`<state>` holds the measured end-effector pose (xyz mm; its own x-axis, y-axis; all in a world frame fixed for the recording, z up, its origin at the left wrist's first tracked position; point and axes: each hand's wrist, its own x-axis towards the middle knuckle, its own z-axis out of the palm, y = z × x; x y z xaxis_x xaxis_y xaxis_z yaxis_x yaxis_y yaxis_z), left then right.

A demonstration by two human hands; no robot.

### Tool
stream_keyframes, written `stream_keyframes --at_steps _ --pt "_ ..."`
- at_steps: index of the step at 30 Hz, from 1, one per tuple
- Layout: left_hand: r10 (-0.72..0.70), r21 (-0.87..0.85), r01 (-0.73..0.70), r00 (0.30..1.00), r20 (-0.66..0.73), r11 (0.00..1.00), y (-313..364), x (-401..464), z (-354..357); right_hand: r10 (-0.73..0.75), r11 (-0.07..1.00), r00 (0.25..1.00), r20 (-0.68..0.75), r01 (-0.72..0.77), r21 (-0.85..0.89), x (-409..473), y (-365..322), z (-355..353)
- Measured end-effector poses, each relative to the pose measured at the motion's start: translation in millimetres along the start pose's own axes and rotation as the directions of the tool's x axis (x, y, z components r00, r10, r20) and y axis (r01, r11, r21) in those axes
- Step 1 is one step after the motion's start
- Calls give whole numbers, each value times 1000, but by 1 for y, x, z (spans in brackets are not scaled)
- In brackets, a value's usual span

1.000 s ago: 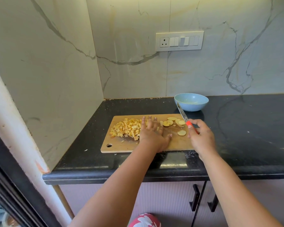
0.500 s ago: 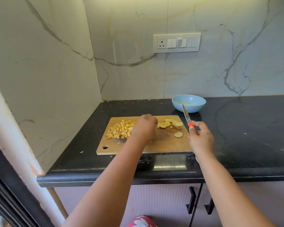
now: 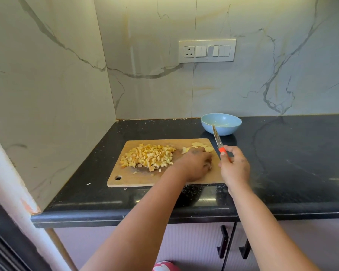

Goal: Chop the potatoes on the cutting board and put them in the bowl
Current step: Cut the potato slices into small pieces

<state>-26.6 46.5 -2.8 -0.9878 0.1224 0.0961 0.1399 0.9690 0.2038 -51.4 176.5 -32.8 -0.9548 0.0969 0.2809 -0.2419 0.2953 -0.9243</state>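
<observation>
A wooden cutting board [image 3: 160, 178] lies on the black counter. On its left half sits a pile of diced potato [image 3: 149, 156]. A few round potato slices [image 3: 201, 146] lie at its far right corner. My left hand [image 3: 196, 165] rests on the board's right part, its fingers curled down over a lone potato slice that they hide. My right hand [image 3: 235, 169] grips the orange handle of a knife [image 3: 216, 136] just off the board's right edge. The blade points up and away toward the light blue bowl [image 3: 223, 131], which stands behind the board.
The black counter [image 3: 292, 157] stretches to the right of the board. Marble walls close the left side and the back, and a switch panel [image 3: 206, 50] is on the back wall. Small potato scraps [image 3: 88, 183] lie near the board's front left. Cabinet handles [image 3: 223, 243] are below.
My left hand drew back from the diced pile to the board's right part and curled over the lone slice. The right hand held the knife in nearly the same place.
</observation>
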Motion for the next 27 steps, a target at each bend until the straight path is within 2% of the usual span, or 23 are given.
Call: stream_keyframes --at_steps 3,6,8,11,14,16,21,27 --pt "-87 67 91 995 -51 994 -14 -14 -5 -24 999 1000 10 24 -42 -3 -2 -1" --pt "-121 62 136 972 -200 989 -32 -31 1 -74 992 997 35 77 -98 -8 -7 -4" --pt "-136 1 144 936 -325 990 -37 -43 8 -132 976 990 47 138 -168 -17 -11 -7" --pt "-132 20 161 865 -485 987 -38 -57 17 -245 922 965 96 262 -285 -40 -19 -12" --pt "-146 -15 156 886 -439 988 -39 -63 22 -226 904 949 221 289 -316 -64 -25 -11" --pt "-129 -4 138 910 -394 990 -35 -62 22 -205 859 936 287 312 -406 -73 -28 -12" --pt "-166 -14 173 921 -353 985 -32 -63 20 -80 816 927 366 272 -510 -78 -43 -17" --pt "-205 -9 213 930 -305 977 -30 -64 18 60 680 900 432 280 -678 -69 -87 -17"
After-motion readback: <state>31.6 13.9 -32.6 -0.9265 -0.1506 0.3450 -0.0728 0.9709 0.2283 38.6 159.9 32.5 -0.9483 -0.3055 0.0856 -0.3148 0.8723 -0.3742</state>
